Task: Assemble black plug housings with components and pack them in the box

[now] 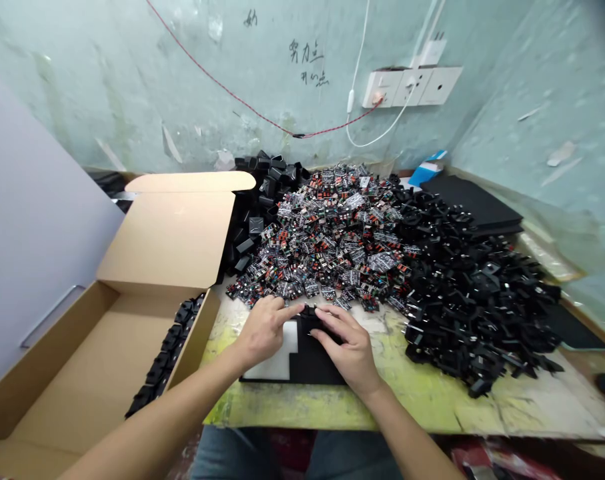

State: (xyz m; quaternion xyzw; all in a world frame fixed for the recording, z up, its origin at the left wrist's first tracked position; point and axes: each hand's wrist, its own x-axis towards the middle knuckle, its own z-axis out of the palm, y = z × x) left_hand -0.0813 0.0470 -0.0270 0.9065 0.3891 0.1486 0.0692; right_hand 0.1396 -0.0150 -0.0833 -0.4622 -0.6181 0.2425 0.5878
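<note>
A small black plastic plug housing (309, 311) lies between my two hands at the far edge of a black pad (312, 363). My left hand (266, 327) has its index fingertip pressed against the left side of the housing, the other fingers curled in. From the right, my right hand (349, 347) grips the housing with bent fingers, its thumb nearer to me. A flat white piece (275, 360) lies on the pad, partly beneath my left hand. Just beyond my fingers spreads a heap of small circuit boards (332, 240).
Black plug housings (472, 287) with metal pins are piled at right. Black plastic covers (267, 183) lie behind the boards. An open cardboard box (187, 357) at left holds a row of black units (167, 353). Wall sockets (412, 87) with cables hang above.
</note>
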